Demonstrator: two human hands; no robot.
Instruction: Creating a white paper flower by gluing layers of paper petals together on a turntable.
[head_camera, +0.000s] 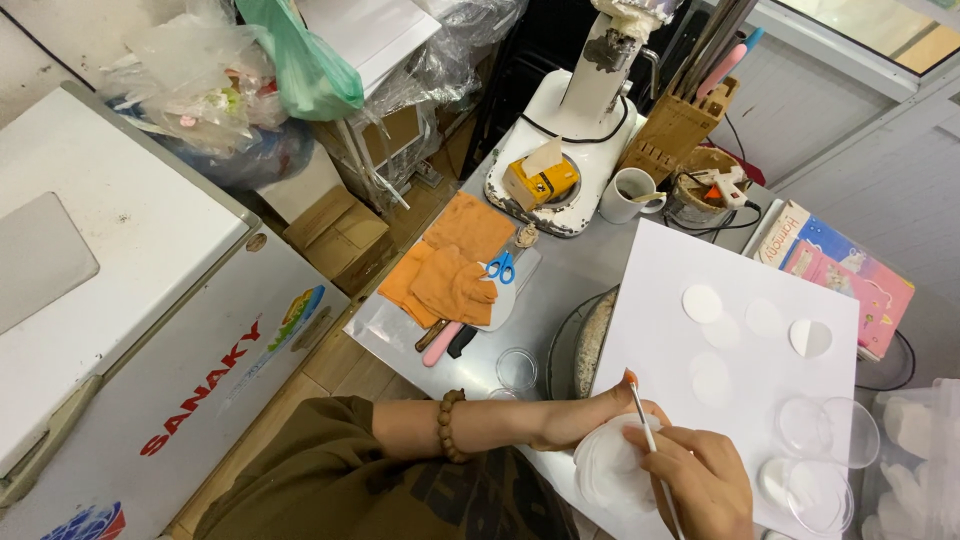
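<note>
My left hand (585, 415) reaches across from the left, a bead bracelet (450, 425) on its wrist, and holds a clear round plastic lid (610, 465) at the near edge of a white board (680, 270). My right hand (700, 480) grips a thin brush (645, 425) with an orange tip, its tip just above the lid. Three white paper-thin discs (702, 303) lie flat on the board. Two clear round dishes (825, 430) sit at the board's near right corner.
A white stand mixer (570, 120), a mug (628, 195), a wooden knife block (675, 135) and a glue gun (722, 185) stand at the back. Orange gloves (455, 280), blue scissors (502, 266) lie left. A chest freezer (120, 300) stands far left; books (850, 275) right.
</note>
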